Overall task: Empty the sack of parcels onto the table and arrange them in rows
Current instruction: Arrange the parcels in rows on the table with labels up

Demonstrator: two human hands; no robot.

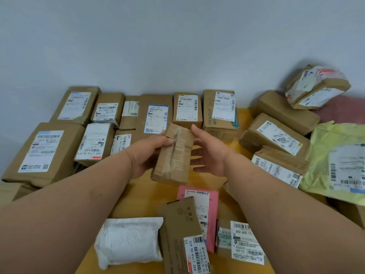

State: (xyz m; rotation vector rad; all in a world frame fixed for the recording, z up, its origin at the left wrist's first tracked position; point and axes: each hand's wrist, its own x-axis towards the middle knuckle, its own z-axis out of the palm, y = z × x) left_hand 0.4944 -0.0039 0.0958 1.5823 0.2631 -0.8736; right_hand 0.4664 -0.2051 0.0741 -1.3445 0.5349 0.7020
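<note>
I hold one tape-wrapped brown parcel (173, 155) above the yellow table (243, 115) with both arms stretched forward: my left hand (147, 155) grips its side, thumb curled over the front, while my right hand (209, 153) lies flat against the other side, fingers straight. Beyond my hands, six labelled boxes line the wall, one printed HYNAUT (219, 113). Nearer me lie four parcels: a white pouch (128, 244), a pink mailer (205, 204), a carton (183, 238) marked 642 L714-00 472 and another (245, 242) marked 502-602-12.

Two bare forearms, no sleeves, left hand (147, 155), right hand (210, 153), unadorned
</note>
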